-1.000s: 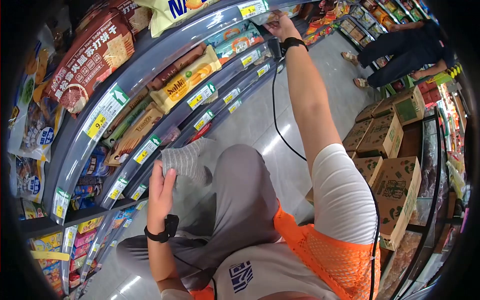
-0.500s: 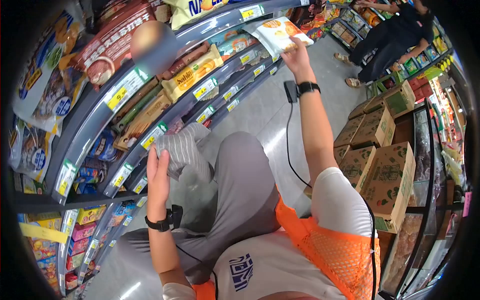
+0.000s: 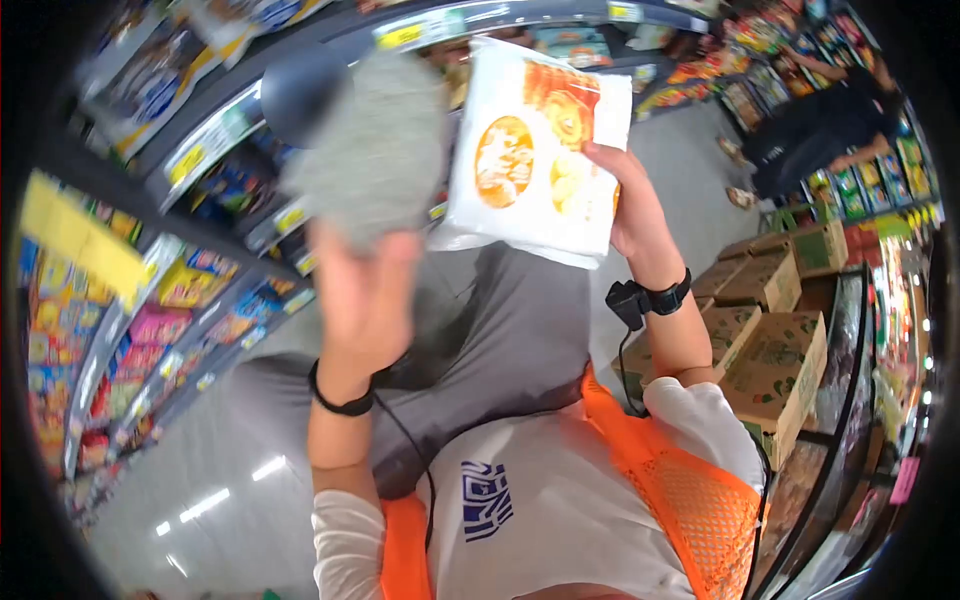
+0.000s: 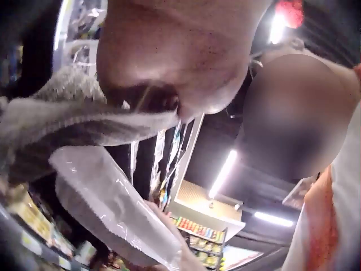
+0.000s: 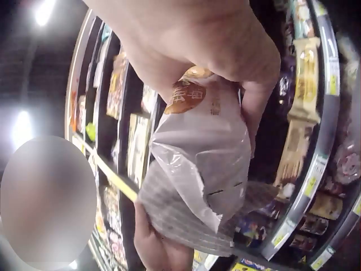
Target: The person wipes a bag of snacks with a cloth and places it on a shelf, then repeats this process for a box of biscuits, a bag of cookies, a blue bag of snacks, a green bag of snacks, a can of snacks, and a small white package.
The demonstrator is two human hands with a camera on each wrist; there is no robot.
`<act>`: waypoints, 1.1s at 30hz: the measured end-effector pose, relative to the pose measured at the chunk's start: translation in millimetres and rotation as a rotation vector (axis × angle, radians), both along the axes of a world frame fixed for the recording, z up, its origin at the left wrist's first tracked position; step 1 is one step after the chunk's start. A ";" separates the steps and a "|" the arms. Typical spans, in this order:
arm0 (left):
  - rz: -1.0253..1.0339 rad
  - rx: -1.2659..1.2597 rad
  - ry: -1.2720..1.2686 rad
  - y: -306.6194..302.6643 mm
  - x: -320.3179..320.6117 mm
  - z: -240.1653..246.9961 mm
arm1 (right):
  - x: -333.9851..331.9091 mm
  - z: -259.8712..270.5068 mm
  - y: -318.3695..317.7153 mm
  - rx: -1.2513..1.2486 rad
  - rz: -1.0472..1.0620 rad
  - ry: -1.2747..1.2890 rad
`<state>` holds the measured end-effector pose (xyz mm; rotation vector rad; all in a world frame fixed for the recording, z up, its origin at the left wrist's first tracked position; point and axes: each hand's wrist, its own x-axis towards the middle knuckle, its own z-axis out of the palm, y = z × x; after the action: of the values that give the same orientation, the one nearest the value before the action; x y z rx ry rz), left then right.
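In the head view my right hand (image 3: 638, 205) grips a white snack packet (image 3: 540, 150) with orange print by its right side, thumb on the printed face. My left hand (image 3: 365, 300) is blurred and holds a grey striped cloth (image 3: 375, 150) between thumb and fingers, left of the packet. The right wrist view has the packet's crimped end (image 5: 211, 217) in front of the cloth (image 5: 169, 197). From the left wrist, the cloth (image 4: 62, 124) lies just above the white packet (image 4: 107, 192).
Shelves with price labels (image 3: 420, 30) and packaged snacks curve along the left and front. A yellow strip (image 3: 80, 235) sticks out at left. Cardboard boxes (image 3: 770, 365) are stacked at right. Another person in dark clothes (image 3: 825, 120) stands farther down the aisle.
My right hand has drawn the packet off the shelf and back toward my body. The left hand has raised the cloth up beside the packet. The head view has shifted.
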<state>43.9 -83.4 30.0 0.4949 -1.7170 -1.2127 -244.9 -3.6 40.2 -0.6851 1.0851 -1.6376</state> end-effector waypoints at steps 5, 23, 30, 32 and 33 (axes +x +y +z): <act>-0.059 -0.548 -0.442 4.1 7.2 25.1 | 83.3 -2.3 -58.6 -0.169 0.118 0.153; 0.238 -0.462 -0.358 -32.7 53.7 -13.1 | 133.7 -49.3 -95.8 -0.108 0.410 0.215; 0.359 -0.221 -0.411 -61.1 64.5 -30.7 | 120.0 -56.8 -95.1 0.007 0.402 0.224; 0.292 -0.061 -0.288 -67.8 65.8 -36.3 | 111.0 -52.1 -93.9 0.009 0.368 0.157; 0.283 0.012 -0.173 -69.6 62.7 -39.2 | 108.1 -50.2 -93.0 0.013 0.348 0.119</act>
<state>106.5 -153.0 -9.1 0.8410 -1.7147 -0.9998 -136.7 -96.5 -10.0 -0.9169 0.9950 -1.3035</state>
